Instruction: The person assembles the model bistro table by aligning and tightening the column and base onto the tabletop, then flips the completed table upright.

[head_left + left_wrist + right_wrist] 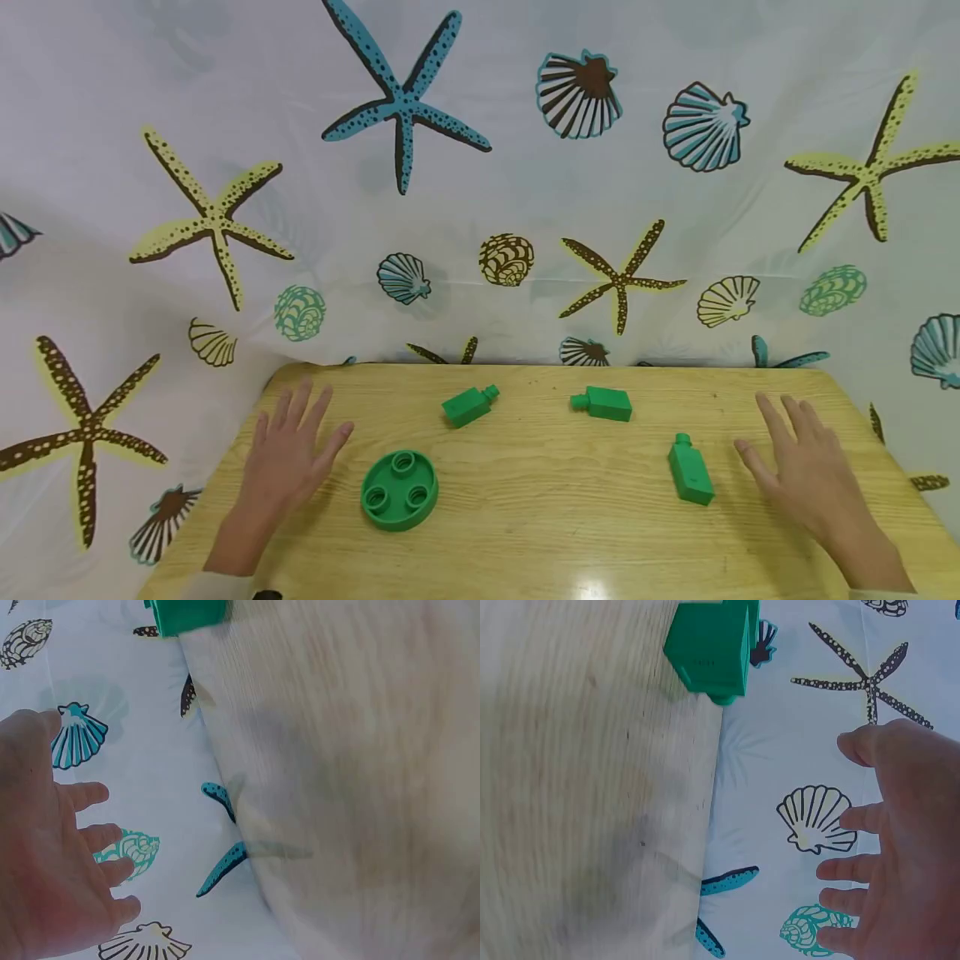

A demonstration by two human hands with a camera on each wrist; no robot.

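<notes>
On the wooden counter [540, 517] sits a green round base [397, 482] with three raised sockets, and I'll place everything by it. Just left of it is the left hand [288, 454], released, its fingers spread and its thumb pointing toward the base. Beyond the base and slightly right lies one green bottle-shaped block [467, 407]; a second block [609, 403] lies farther right, its neck turned left. A third block [691, 473] is well right of the base, neck facing away from the person, and past it the right hand [813, 479] is likewise relaxed and released. From the left wrist, a green piece is cut off by the top edge, and I can't be sure which it is; from the right wrist, one block partly covers more green behind it. The pale sleeves [217, 586] are cropped, as is a dark object [267, 595] beside the left one. Behind the base, shell-printed cloth [480, 192] runs out of sight overhead.
</notes>
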